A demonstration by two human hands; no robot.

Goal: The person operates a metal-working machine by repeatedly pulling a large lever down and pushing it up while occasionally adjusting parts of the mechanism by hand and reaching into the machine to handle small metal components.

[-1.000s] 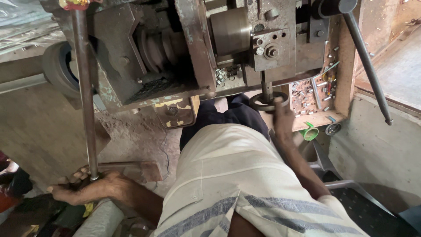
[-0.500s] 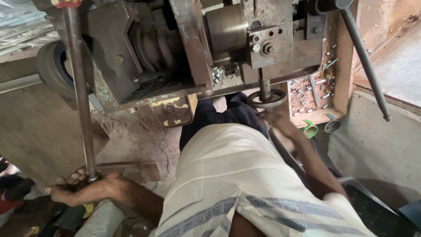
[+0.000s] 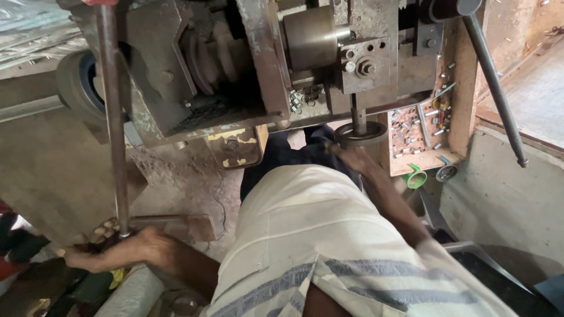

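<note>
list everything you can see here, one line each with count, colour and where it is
machine body: one, rusty grey-green metal, across the top
steel cylinder: one, shiny grey, top centre of the machine
long lever rod: one, dark rusty, upright on the left
handwheel: one, dark metal, under the machine on a short shaft
angled bar: one, dark grey, upper right
wooden tray: one, light brown, right of the machine
small metal parts: many, silver, in the tray
green cup: one, green, below the tray
left hand: one, at the lever rod's lower end
right hand: one, blurred, at the handwheel
</note>
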